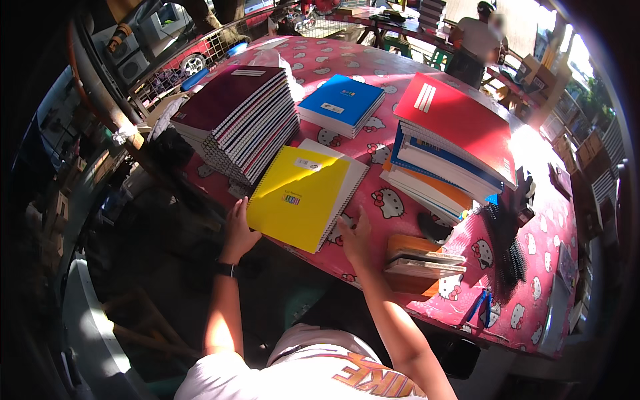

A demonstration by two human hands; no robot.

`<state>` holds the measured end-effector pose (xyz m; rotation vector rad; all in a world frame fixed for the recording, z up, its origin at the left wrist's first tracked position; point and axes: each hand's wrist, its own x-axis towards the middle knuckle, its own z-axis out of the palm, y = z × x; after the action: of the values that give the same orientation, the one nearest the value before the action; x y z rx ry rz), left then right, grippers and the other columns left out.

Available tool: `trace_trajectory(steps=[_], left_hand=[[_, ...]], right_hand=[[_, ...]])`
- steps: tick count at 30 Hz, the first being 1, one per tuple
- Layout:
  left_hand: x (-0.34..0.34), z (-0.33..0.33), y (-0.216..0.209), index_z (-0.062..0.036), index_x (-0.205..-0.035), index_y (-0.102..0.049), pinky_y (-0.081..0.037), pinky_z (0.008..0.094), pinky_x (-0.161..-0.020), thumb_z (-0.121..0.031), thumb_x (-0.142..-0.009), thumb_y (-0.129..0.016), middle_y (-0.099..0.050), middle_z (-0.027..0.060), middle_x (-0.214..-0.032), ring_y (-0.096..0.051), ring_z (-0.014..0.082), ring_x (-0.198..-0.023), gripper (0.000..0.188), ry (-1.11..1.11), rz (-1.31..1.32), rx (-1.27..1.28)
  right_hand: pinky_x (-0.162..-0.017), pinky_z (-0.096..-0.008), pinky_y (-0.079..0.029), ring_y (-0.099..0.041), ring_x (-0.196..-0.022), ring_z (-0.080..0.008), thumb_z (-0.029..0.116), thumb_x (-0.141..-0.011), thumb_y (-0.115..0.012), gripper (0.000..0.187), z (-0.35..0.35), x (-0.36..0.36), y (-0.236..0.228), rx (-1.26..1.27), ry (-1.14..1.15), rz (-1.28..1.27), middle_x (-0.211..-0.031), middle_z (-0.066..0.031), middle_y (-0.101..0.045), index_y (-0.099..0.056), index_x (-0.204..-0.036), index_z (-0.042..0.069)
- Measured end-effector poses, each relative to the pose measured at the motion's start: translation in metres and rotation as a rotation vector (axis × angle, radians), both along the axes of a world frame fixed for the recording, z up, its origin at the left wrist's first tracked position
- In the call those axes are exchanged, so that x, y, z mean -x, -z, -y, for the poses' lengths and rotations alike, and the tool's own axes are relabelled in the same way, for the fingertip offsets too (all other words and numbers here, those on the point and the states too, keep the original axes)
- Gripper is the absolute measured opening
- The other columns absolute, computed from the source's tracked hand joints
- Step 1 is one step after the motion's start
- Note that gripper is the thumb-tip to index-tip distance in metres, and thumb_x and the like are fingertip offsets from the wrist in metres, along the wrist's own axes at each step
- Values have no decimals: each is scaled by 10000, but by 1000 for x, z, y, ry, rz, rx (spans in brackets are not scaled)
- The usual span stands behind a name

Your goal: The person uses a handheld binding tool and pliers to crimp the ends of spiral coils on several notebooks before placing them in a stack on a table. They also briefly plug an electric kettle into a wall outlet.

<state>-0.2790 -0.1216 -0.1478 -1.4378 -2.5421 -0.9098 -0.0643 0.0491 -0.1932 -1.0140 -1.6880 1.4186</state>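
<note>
In the head view, a flat, square, yellow-covered spiral notebook (pixel 290 210) lies near the front edge of a table with a glossy pink cloth (pixel 400 177) patterned with white cat faces, partly over white spiral-bound pages (pixel 343 185) that show along its right side. The left hand (pixel 240 233), below a black wristband (pixel 226 269), is at the notebook's near-left corner, its fingers by the left edge and thumb by the near edge; whether it grips the corner I cannot tell. The right hand (pixel 356 241) is empty, fingers spread, just beside the pages' right edge. A tall stack of maroon-topped spiral notebooks (pixel 230 100) stands to the left, a low pile of blue-covered books (pixel 341 100) behind, and a red-topped mixed stack of books (pixel 453 130) to the right.
</note>
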Motion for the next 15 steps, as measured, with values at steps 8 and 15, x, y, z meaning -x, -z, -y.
trace_trajectory(steps=[8, 15], left_hand=[[32, 8, -21, -20, -1223, -462, -416, 353, -899, -35, -643, -670, -534, 167, -1149, -501, 317, -1084, 616, 134, 93, 93], [45, -11, -20, -38, -1233, -461, -399, 319, -949, -15, -571, -692, -501, 141, -1234, -488, 275, -1134, 701, 264, 157, 119]], right_hand=[[-966, -416, -287, -390, -1113, -356, 115, -741, -628, 600, -35, 28, -4, -316, 105, 114, -1169, -220, -442, -373, -1255, -60], [-955, -425, -289, -376, -1095, -353, 105, -743, -610, 590, -32, 24, -11, -351, 81, 76, -1160, -216, -425, -372, -1263, -37]])
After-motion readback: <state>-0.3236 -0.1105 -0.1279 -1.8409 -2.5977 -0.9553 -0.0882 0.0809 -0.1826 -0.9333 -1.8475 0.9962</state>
